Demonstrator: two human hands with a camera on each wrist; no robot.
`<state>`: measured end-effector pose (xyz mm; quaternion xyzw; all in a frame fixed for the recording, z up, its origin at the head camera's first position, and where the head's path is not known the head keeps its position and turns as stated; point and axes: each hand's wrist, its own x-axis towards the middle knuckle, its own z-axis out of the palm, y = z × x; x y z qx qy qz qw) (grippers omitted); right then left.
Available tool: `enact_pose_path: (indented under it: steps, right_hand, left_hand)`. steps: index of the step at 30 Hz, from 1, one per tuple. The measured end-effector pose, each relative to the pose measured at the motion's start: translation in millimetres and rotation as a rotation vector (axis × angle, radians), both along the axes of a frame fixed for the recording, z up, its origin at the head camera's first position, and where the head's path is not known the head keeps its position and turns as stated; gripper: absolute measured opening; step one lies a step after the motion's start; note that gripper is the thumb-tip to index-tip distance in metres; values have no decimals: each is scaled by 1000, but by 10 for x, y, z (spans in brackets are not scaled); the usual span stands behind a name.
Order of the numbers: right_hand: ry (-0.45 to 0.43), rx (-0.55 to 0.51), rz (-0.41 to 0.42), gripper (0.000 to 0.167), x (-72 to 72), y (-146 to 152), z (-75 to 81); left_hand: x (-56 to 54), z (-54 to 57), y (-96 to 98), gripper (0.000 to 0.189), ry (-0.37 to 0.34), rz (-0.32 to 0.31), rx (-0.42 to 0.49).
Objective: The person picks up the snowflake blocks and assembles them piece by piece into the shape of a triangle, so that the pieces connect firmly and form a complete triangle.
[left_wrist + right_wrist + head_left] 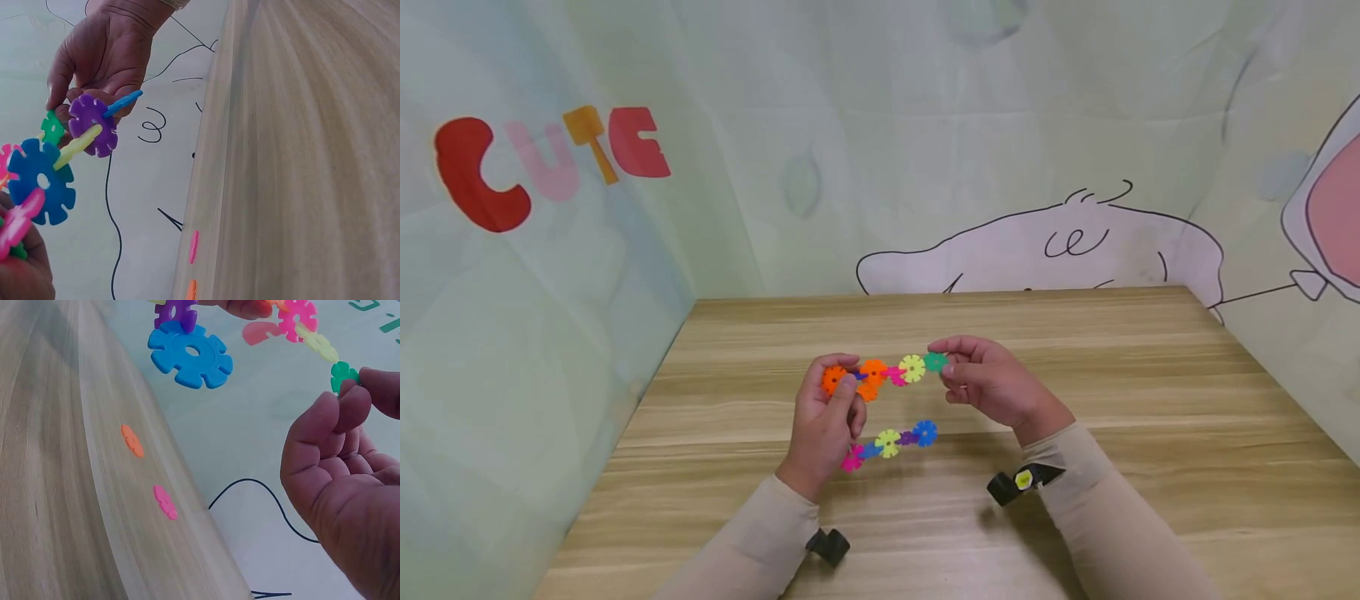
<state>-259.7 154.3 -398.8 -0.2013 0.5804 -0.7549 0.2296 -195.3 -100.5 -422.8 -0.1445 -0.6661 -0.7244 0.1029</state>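
Both hands hold up a chain of notched, flower-shaped plastic discs, slotted edge to edge, above the table. My left hand [829, 412] grips its left part, thumb near an orange disc [834, 381]. At the right end, my right hand [996, 383] pinches a green disc [936, 362] between thumb and fingers. A yellow disc [912, 368] sits beside the green one. From below the left hand, a second strand hangs toward the right, with a pink disc [852, 458], a purple disc [175, 314] and a blue disc [191, 355] at its free end. The left palm hides where the strands join.
On the wood-grain table [1120, 350] lie a loose orange disc [132, 440] and a loose pink disc [165, 502], near its far edge in the right wrist view. A printed cloth backdrop [790, 100] rises behind and at the left.
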Motion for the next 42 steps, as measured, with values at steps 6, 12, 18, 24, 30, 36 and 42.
enact_pose_path:
  steps: [6, 12, 18, 24, 30, 36, 42]
  right_hand:
    - [-19, -22, 4, 27, 1, -8, -3]
    - [-19, -8, 5, 25, -4, -18, -15]
    - [-13, 13, 6, 25, 30, -34, 25]
    - [7, 24, 17, 25, 53, -32, 47]
    - [35, 36, 8, 23, 61, -32, 49]
    - [70, 65, -22, 21, 72, -16, 65]
    - [95, 77, -32, 21, 91, -14, 101]
  left_hand:
    - [1, 0, 2, 27, -3, 9, 7]
    - [-4, -14, 6, 28, 9, 1, 10]
    - [-2, -24, 4, 26, 28, -16, 5]
    - [2, -22, -7, 23, 80, -33, 3]
    - [3, -26, -3, 21, 117, -48, 14]
    - [5, -55, 15, 19, 138, -64, 25]
    - [13, -63, 27, 19, 143, -58, 22]
